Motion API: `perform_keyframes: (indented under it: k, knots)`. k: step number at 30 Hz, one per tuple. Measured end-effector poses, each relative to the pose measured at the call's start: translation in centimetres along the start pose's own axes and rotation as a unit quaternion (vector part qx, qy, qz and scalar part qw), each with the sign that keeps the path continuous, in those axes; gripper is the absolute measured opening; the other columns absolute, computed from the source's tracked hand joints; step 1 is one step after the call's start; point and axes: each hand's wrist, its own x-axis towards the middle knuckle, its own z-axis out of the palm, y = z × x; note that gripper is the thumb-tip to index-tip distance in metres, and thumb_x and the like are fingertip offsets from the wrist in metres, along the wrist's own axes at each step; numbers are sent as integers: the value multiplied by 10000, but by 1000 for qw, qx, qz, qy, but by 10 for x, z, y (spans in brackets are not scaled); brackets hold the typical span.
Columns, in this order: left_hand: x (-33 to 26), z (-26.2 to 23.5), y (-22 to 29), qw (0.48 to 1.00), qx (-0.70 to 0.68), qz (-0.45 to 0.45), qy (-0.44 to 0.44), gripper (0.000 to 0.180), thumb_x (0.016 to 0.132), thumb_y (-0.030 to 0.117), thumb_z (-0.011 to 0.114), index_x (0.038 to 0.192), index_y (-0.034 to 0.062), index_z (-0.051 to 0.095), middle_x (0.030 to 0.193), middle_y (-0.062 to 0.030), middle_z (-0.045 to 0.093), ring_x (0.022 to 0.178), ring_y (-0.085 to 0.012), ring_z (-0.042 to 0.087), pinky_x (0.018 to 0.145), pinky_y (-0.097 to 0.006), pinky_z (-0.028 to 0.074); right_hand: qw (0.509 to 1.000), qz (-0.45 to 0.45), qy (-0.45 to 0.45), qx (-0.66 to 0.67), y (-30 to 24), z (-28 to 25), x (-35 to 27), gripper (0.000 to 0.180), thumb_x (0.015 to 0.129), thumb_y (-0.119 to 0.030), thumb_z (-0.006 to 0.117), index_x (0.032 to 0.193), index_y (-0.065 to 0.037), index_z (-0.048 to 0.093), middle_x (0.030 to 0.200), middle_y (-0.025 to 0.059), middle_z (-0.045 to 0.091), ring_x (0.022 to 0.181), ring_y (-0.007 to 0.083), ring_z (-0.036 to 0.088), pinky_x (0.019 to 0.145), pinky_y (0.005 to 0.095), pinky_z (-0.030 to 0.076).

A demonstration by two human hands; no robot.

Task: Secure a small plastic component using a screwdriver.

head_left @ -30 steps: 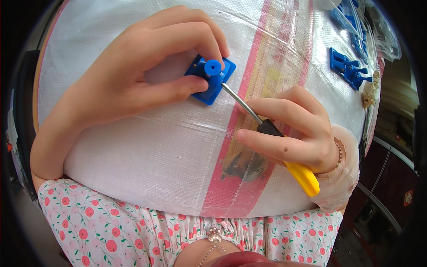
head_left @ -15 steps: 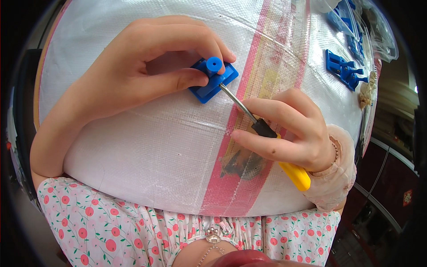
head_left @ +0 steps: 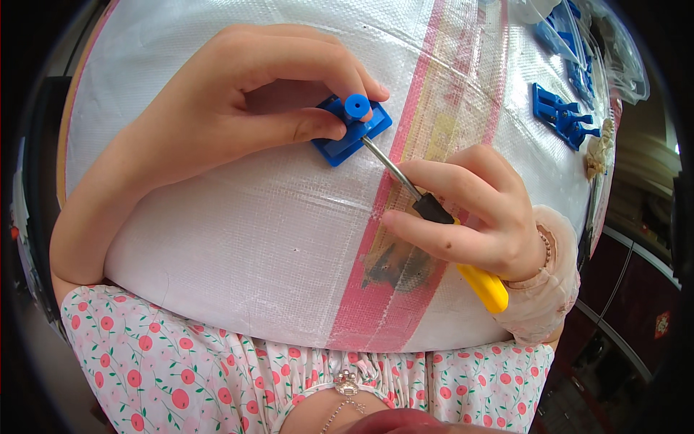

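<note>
One blue plastic piece [head_left: 375, 126], a flat base with a round post, is on or just above the sheet-covered desk [head_left: 253, 260]. The left hand [head_left: 238, 105] pinches it between thumb and fingers, while the right hand [head_left: 484, 210] grasps a screwdriver [head_left: 431, 207] (yellow handle, black collar), its metal tip against the piece. Well apart, another blue part [head_left: 560, 118] lies near clear plastic bags [head_left: 623, 69].

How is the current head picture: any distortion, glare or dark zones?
Head view: the woven plastic sheet bows along its near edge, probably fisheye distortion; pale glare marks its upper right and the clear plastic bag; corners fall to black; the yellow-handled screwdriver looks fairly sharp.
</note>
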Motion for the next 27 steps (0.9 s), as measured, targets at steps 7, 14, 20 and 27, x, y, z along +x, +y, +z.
perform_keyframes:
  k: [7, 14, 20, 27]
  knots:
    - [1, -3, 0, 999, 28, 9, -20, 203, 731, -37, 715, 913, 46, 681, 1087, -131, 670, 1067, -265, 637, 898, -347, 537, 996, 25, 20, 79, 5, 2, -2, 312, 772, -150, 731, 1077, -129, 671, 1131, 123, 680, 732, 166, 521, 644, 252, 429]
    - [2, -3, 3, 998, 52, 18, -20, 179, 751, -43, 697, 910, 36, 672, 1089, -130, 666, 1059, -260, 637, 907, -343, 528, 989, 60, -11, 132, 4, -7, 1, 279, 814, -169, 707, 1085, -115, 668, 1149, 122, 679, 776, 169, 547, 675, 272, 434]
    - [0, -3, 2, 998, 63, 20, -17, 182, 745, -33, 706, 912, 29, 667, 1072, -129, 665, 1058, -260, 635, 907, -347, 526, 971, 117, -2, 210, 4, -10, 4, 293, 820, -237, 701, 1071, -88, 675, 1089, 129, 698, 774, 198, 559, 707, 308, 442]
    - [-1, -4, 4, 989, 132, 62, -29, 230, 726, 121, 801, 891, 43, 661, 971, -104, 638, 919, -213, 633, 807, -300, 518, 942, 138, 27, 306, 11, -7, -2, 334, 861, -331, 659, 1052, -57, 676, 1010, 139, 711, 770, 220, 584, 710, 320, 445]
